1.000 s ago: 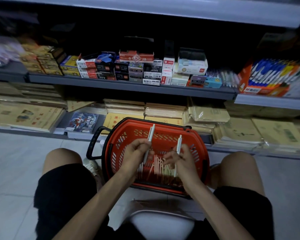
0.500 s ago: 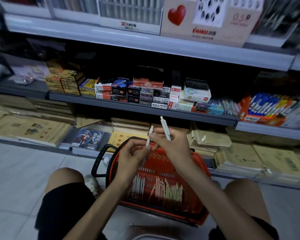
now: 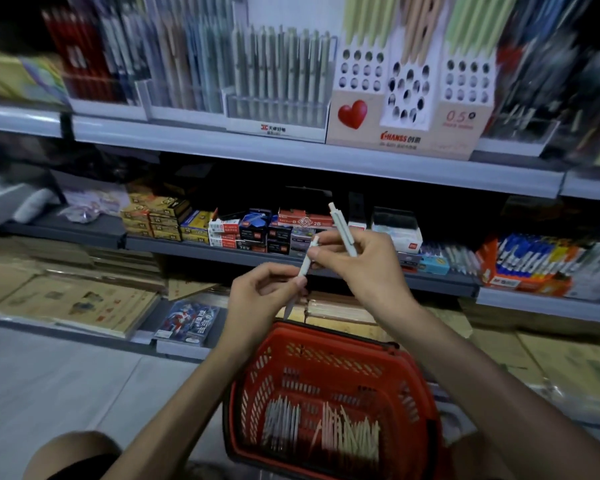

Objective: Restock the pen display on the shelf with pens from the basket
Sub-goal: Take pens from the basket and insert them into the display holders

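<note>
My left hand (image 3: 264, 296) pinches a pale pen (image 3: 307, 263) at its lower part, in front of the middle shelf. My right hand (image 3: 357, 261) grips a second pale pen (image 3: 342, 230) that points up and left, and its fingertips touch the top of the left hand's pen. Below them the red basket (image 3: 413, 393) stands on the floor with several pale pens (image 3: 347, 434) lying in it. On the top shelf stands the cardboard pen display (image 3: 409, 129) with a red heart and rows of round holes, several of them filled with green and peach pens.
Clear pen racks (image 3: 278, 81) fill the top shelf left of the display. Small stationery boxes (image 3: 243, 230) line the middle shelf (image 3: 430, 278). Notebooks and paper stacks (image 3: 70, 299) lie on the bottom shelf. My knee (image 3: 73, 455) is at the lower left over the tiled floor.
The view has tilted up, so the top shelf and display have come into sight. Both hands rose from inside the basket with a pen each and came together.
</note>
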